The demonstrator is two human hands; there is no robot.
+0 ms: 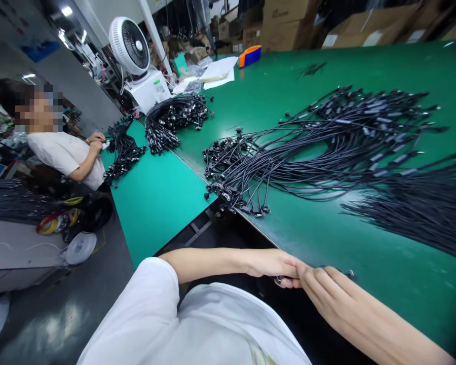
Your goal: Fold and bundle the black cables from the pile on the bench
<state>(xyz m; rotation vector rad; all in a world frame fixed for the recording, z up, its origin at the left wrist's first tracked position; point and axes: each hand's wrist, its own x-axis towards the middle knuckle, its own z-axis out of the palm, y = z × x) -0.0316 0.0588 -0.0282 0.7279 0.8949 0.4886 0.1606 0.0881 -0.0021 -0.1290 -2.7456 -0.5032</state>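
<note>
My left hand and my right hand meet at the near edge of the green table. Both are closed on a short black cable, mostly hidden by my fingers. One plug end shows beyond my right hand, and a small metal connector peeks out under my left fingers. Ahead of my hands lies a large heap of black cables with plugs at their ends. To its right is a bundle of loose black cable ends.
More bundled cables lie at the far left near a white fan. Papers and an orange-and-blue tape dispenser-like object are at the back. A person handles cables at the left table. Cardboard boxes stand behind.
</note>
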